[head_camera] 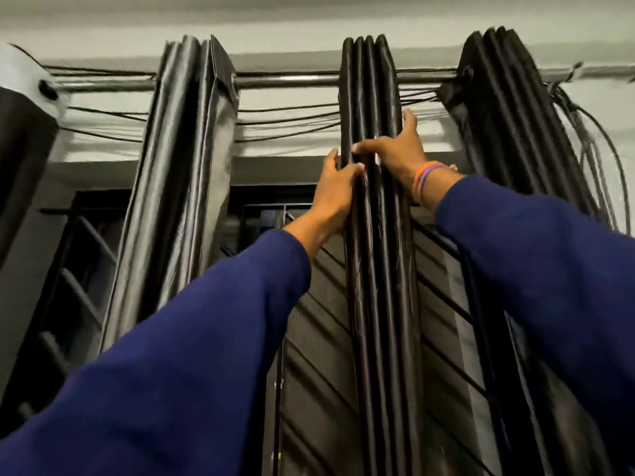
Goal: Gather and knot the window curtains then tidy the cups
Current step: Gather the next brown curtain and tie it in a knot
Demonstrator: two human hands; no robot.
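Note:
Three bunched black satin curtains hang from a metal rod (288,80) above a window. The middle curtain (374,269) is gathered into narrow folds. My left hand (335,195) grips its left edge, thumb curled over the front folds. My right hand (395,149) holds the same curtain a little higher, thumb across the front and fingers reaching up along its right side. The left curtain (178,173) and right curtain (508,125) hang apart on either side. No cups are in view.
Black cables (285,115) run along the wall under the rod and loop down at the far right (598,166). A barred window grille (316,321) with mesh lies behind the curtains. A dark object (20,166) juts in at the left edge.

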